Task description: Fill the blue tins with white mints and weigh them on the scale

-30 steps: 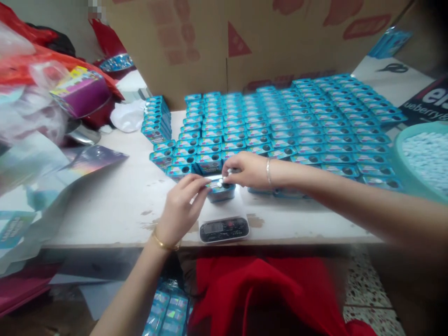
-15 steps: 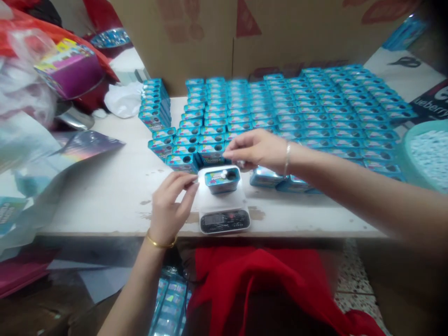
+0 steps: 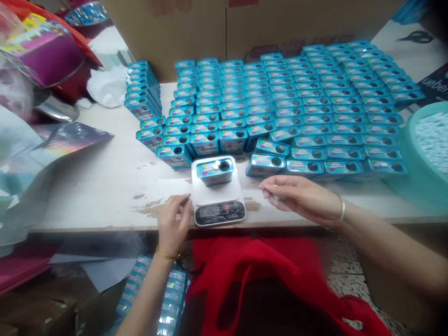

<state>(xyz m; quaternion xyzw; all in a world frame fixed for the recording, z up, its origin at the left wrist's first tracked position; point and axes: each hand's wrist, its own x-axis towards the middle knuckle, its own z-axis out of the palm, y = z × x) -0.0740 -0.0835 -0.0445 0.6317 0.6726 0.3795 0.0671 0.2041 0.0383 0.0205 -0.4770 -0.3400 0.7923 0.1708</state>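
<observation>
A white scale (image 3: 219,196) with a black display panel stands near the table's front edge. On its plate sits a blue tin (image 3: 214,171) with a dark round opening and a small white piece on top. My left hand (image 3: 174,219) rests just left of the scale, fingers apart and holding nothing. To the right of the scale, my right hand (image 3: 301,198) hovers with thumb and fingers pinched together, and what they hold, if anything, is too small to make out.
Rows of blue tins (image 3: 280,100) fill the table behind the scale. A teal basin (image 3: 416,154) of small white pieces stands at the right. A large cardboard box (image 3: 196,37) rises behind, with a white bag (image 3: 108,86) at the back left.
My right hand has moved from behind the tin on the scale to the right and nearer the front edge. My left hand has drawn slightly down. The camera view has shifted a little.
</observation>
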